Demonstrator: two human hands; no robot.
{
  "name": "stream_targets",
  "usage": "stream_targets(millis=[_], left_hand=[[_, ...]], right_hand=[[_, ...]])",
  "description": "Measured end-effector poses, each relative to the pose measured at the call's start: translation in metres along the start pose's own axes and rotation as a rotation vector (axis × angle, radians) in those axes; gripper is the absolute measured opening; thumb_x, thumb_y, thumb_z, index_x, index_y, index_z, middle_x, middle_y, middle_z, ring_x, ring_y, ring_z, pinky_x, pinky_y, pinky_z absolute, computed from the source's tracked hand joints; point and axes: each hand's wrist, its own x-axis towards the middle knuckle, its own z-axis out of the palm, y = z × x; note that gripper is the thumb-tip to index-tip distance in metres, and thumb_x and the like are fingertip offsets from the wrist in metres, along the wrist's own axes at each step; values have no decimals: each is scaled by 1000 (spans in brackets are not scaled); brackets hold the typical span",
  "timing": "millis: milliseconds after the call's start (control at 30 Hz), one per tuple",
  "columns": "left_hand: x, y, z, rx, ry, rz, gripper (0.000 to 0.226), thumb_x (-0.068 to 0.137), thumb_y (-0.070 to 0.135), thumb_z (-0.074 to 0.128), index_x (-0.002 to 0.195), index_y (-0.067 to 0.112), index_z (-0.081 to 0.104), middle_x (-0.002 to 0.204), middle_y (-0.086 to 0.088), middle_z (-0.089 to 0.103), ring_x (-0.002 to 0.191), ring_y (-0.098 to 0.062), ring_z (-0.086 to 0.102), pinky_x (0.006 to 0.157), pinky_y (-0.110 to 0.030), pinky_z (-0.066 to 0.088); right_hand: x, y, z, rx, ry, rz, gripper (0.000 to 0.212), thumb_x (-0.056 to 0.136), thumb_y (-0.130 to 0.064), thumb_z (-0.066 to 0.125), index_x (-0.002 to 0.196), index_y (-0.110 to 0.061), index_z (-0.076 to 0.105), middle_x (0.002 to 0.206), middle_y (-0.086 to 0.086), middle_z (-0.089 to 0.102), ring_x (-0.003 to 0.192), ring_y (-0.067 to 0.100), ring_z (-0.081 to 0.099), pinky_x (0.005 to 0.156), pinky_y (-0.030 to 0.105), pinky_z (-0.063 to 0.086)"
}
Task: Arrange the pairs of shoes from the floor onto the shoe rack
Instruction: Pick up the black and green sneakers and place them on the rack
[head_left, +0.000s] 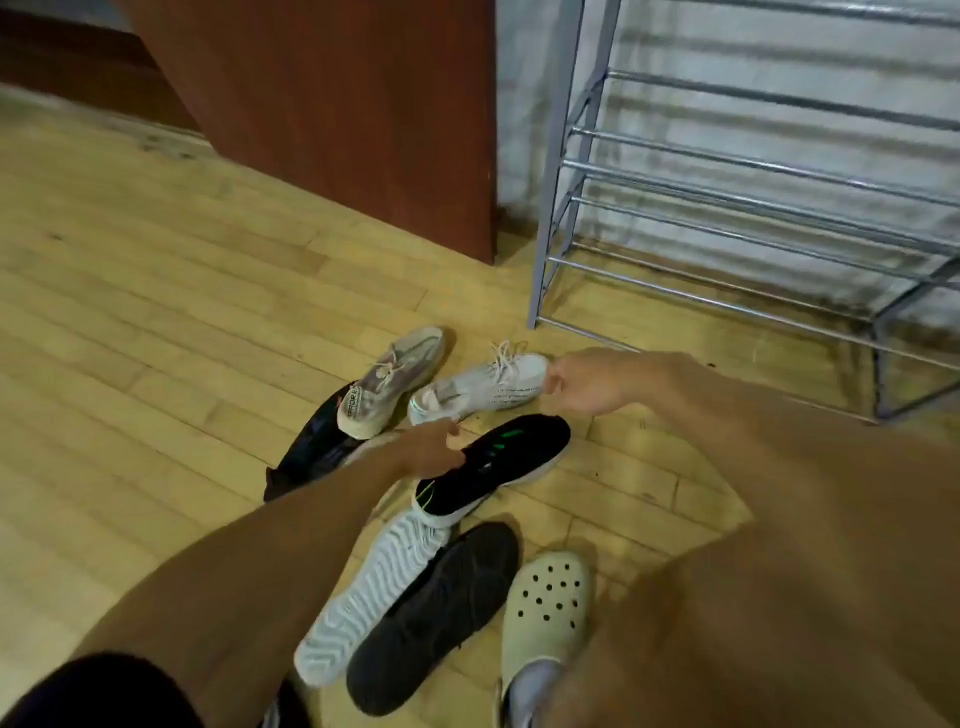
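Several shoes lie scattered on the wooden floor. My left hand rests on the opening of a black sneaker with green stripes, fingers curled at its collar. My right hand touches the toe end of a white laced sneaker, fingers bent around it. A beige-pink sneaker lies on top of a black shoe. Near me are an upturned white sole, a dark upturned sole and a cream clog. The grey metal shoe rack stands at the upper right with bare bars.
A brown wooden panel stands behind the shoes, left of the rack. A pale wall shows behind the rack. My dark sleeve fills the bottom left corner.
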Motion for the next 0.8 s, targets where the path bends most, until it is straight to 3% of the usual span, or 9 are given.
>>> stream_targets(millis=[133, 167, 267, 333, 400, 500, 600, 700, 800], left_hand=[[18, -27, 25, 84, -64, -47, 40, 90, 27, 55, 124, 9, 45, 135, -15, 47, 126, -33, 48, 90, -35, 43], [27, -33, 32, 93, -65, -52, 43, 89, 28, 56, 126, 10, 43, 137, -14, 42, 132, -34, 42, 93, -36, 41], [49, -44, 44, 139, -105, -122, 80, 92, 29, 52, 154, 17, 5, 160, -17, 6, 144, -38, 21, 111, -45, 33], [63, -50, 51, 122, -118, -122, 83, 92, 22, 50, 154, 17, -5, 156, -21, 22, 135, -38, 39, 104, -44, 41], [72, -51, 58, 103, -101, -107, 76, 93, 18, 49, 154, 12, 4, 147, -21, 41, 126, -34, 49, 97, -37, 44], [79, -49, 62, 133, 4, -113, 55, 88, 16, 53, 139, 3, 38, 130, -18, 55, 116, -32, 55, 85, -33, 45], [76, -38, 58, 119, -4, -180, 56, 79, 20, 68, 128, 1, 50, 124, -16, 56, 111, -29, 57, 82, -34, 50], [66, -25, 50, 75, -88, -171, 29, 73, 17, 75, 95, 3, 63, 88, -14, 57, 67, -21, 54, 52, -25, 43], [46, -16, 42, -18, -87, -167, 27, 71, 13, 80, 93, 4, 69, 77, -9, 60, 58, -18, 52, 47, -23, 41]], right_hand=[[9, -1, 26, 76, 0, 30, 45, 96, -36, 49, 128, -5, 57, 133, 16, 56, 120, 31, 54, 102, 40, 43], [13, 4, 35, 89, 4, 33, 45, 96, -34, 49, 128, -3, 57, 132, 17, 57, 119, 31, 55, 101, 40, 43], [18, 23, 55, 84, -67, 81, 46, 95, -37, 50, 127, -5, 58, 131, 16, 59, 118, 31, 56, 101, 40, 45], [22, 33, 62, 79, -84, 103, 42, 95, -40, 50, 125, -11, 61, 127, 8, 61, 116, 26, 57, 100, 37, 46], [25, 39, 67, 119, -53, 89, 40, 96, -39, 50, 125, -12, 61, 126, 6, 61, 115, 24, 56, 101, 37, 46], [28, 42, 71, 154, -47, 68, 39, 96, -36, 50, 125, -11, 61, 126, 7, 61, 115, 24, 57, 101, 37, 46], [24, 44, 73, 117, -70, 74, 41, 97, -36, 49, 129, -12, 59, 129, 6, 60, 116, 24, 55, 100, 36, 46], [18, 40, 68, 121, -56, 87, 43, 97, -36, 49, 128, -7, 59, 131, 10, 59, 119, 28, 55, 101, 37, 45], [5, 30, 47, 312, 55, 114, 42, 94, -33, 55, 126, -7, 59, 132, 9, 58, 120, 26, 55, 99, 34, 44]])
